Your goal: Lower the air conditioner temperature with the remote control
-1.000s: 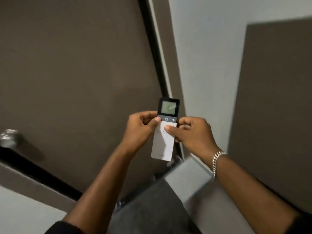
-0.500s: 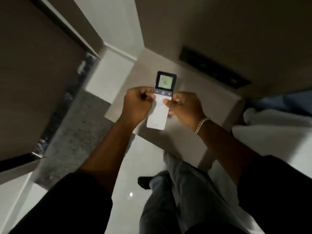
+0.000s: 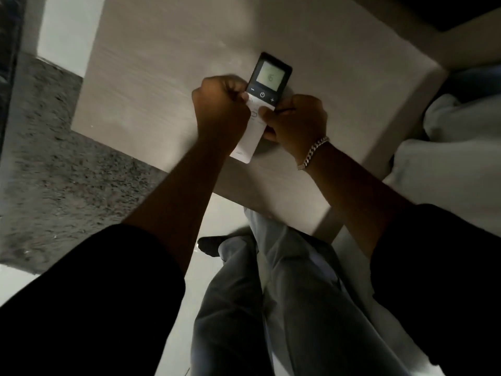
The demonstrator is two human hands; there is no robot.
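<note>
A slim remote control point(image 3: 267, 82) with a dark top, a lit screen and a white lower body is held upright above a pale tabletop. My left hand point(image 3: 221, 109) grips its left edge, thumb resting on the white part just under the minus button. My right hand point(image 3: 295, 120), with a chain bracelet at the wrist, holds the right edge, thumb lying across the white middle. The screen glows with a blurred digit. The air conditioner is out of view.
A beige table point(image 3: 151, 85) lies below the hands. A grey speckled rug point(image 3: 62, 169) is at left, glossy white floor beneath. White bedding point(image 3: 447, 158) is at right. My legs in grey trousers point(image 3: 271, 294) stand close to the table's near edge.
The view has swung down from a door and wall to the table and floor. Both hands have kept hold of the remote, which is now seen over the tabletop.
</note>
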